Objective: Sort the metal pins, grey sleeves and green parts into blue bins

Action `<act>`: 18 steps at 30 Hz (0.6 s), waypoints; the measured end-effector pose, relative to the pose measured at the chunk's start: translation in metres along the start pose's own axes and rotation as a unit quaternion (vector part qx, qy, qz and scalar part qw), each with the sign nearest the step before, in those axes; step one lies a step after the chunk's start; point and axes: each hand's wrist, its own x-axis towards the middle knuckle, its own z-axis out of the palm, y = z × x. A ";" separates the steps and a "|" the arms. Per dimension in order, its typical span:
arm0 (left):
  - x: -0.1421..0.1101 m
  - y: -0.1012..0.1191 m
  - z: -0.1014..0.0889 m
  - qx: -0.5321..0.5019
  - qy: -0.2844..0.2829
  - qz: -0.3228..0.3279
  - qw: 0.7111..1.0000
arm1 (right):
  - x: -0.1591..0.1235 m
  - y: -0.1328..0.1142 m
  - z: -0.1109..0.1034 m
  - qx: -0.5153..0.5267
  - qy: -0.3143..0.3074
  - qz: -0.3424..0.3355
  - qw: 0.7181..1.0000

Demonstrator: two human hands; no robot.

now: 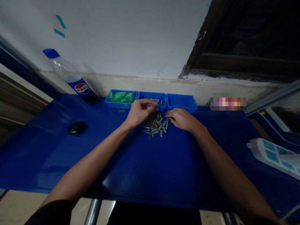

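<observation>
On the blue table, a loose pile of thin metal pins point(152, 121) is mixed with small grey cylinders point(161, 133). My left hand point(140, 112) is over the pile's back left, in front of the middle blue bin point(166, 101), its thumb and fingers pinched together. What they hold, if anything, is too small to make out. At the pile's right edge, my right hand point(181, 119) has its thumb apart from its bent fingers, the fingertips beside a grey cylinder. More grey cylinders lie inside the middle bin, partly hidden by my left hand.
A left bin point(119, 105) holds green plastic bags point(122, 97); a right bin point(185, 107) has a few thin pieces. A cola bottle point(81, 87) and black mouse point(77, 128) are at left, a white case with blue panels point(272, 153) at right. Behind stands the wall point(131, 40).
</observation>
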 end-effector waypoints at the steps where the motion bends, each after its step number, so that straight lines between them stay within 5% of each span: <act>1: 0.000 0.000 0.000 0.000 -0.002 0.000 1.000 | -0.001 0.002 -0.001 -0.008 -0.001 -0.002 1.000; 10: -0.001 0.002 0.001 0.003 -0.011 0.005 1.000 | -0.005 0.009 -0.008 0.014 -0.031 -0.038 0.999; 18: -0.002 0.002 0.002 0.009 -0.027 0.004 1.000 | -0.006 0.015 -0.018 0.020 -0.050 0.041 0.998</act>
